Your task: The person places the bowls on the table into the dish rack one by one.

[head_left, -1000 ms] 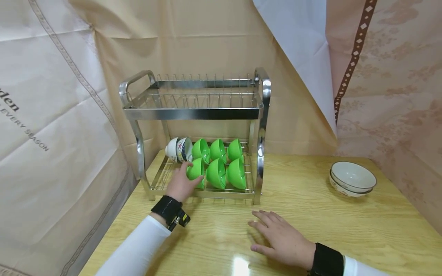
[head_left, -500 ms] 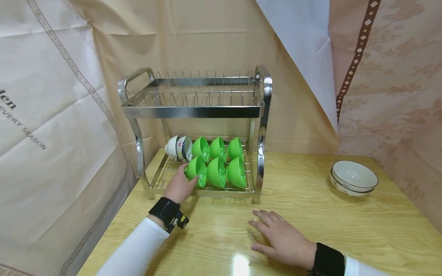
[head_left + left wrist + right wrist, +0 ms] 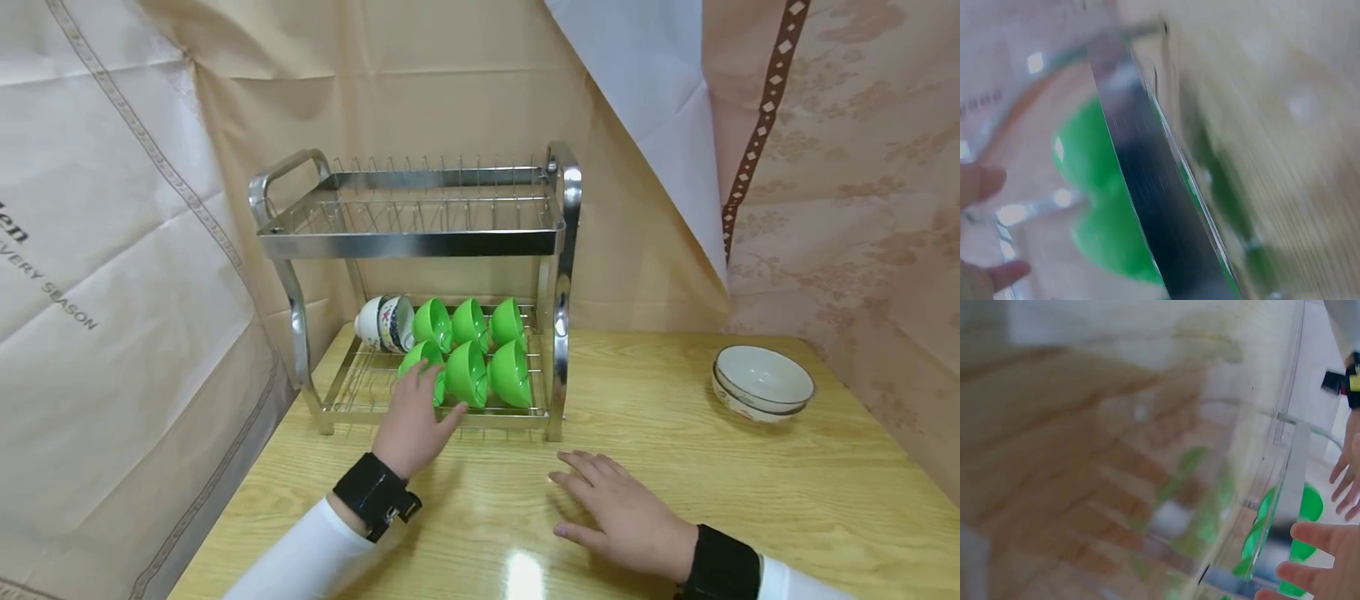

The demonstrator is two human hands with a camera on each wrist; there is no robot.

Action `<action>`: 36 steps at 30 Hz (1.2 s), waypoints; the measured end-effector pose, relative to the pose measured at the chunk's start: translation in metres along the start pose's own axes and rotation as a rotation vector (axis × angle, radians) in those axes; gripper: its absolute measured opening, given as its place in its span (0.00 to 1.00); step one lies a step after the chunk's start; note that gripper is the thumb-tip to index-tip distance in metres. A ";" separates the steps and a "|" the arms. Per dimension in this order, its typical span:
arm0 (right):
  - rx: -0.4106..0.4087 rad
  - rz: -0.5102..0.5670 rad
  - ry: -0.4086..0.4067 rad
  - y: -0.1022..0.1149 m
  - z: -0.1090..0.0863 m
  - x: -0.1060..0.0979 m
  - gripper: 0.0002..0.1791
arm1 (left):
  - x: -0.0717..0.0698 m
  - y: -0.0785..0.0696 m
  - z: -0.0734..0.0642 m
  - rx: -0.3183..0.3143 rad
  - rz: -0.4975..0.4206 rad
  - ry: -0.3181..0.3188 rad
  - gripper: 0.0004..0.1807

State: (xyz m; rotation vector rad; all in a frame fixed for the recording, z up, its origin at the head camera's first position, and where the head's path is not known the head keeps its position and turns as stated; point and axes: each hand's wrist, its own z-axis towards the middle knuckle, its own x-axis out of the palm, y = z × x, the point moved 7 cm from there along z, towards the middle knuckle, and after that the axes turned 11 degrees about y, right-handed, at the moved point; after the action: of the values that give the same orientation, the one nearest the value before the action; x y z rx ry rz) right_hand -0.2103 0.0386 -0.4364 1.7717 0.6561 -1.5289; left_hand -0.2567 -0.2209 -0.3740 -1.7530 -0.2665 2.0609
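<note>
My left hand [image 3: 414,423] is in front of the lower shelf of a metal dish rack [image 3: 420,244], fingers spread and nothing in its grasp. Its fingertips overlap the front-left green bowl [image 3: 417,358] in the head view. Several green bowls [image 3: 467,375] stand on edge there in two rows. Left of the back row lean two patterned white bowls [image 3: 395,325], also on edge. My right hand [image 3: 626,517] is low over the table front with fingers spread, holding nothing. In the left wrist view, blurred green bowls [image 3: 1110,237] show behind the rack's front rail.
Two nested white bowls [image 3: 763,379] sit at the right of the wooden table [image 3: 637,400]. The rack's upper tier has upright wire dividers and bears no dishes. Curtain cloth [image 3: 465,100] hangs close behind the rack and at both sides.
My left hand has let go of the front-left green bowl and drawn back toward me, its fingers opening. That bowl leans on the shelf beside the others. My right hand has barely moved.
</note>
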 end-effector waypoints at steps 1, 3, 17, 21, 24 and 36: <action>0.008 0.004 -0.014 -0.002 -0.003 -0.002 0.35 | 0.004 -0.011 -0.004 0.042 0.025 0.017 0.40; 0.029 0.008 -0.045 -0.007 -0.010 -0.006 0.35 | 0.012 -0.032 -0.014 0.120 0.073 0.068 0.42; 0.137 -0.058 -0.236 -0.043 -0.074 -0.030 0.34 | 0.069 -0.099 -0.054 0.407 0.285 0.191 0.49; 0.136 -0.075 -0.250 -0.045 -0.082 -0.033 0.34 | 0.073 -0.103 -0.055 0.414 0.286 0.190 0.49; 0.156 -0.065 -0.235 -0.051 -0.085 -0.032 0.34 | 0.076 -0.106 -0.055 0.415 0.291 0.200 0.50; 0.294 -0.144 -0.323 -0.135 -0.106 -0.060 0.28 | 0.085 -0.119 -0.055 0.445 0.273 0.232 0.50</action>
State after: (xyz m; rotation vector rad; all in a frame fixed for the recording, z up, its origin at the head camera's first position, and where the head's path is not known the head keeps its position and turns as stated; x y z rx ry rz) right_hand -0.2563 0.2096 -0.3945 1.6537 0.4210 -2.0419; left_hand -0.1902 -0.0842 -0.4121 -1.7870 0.4889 1.8727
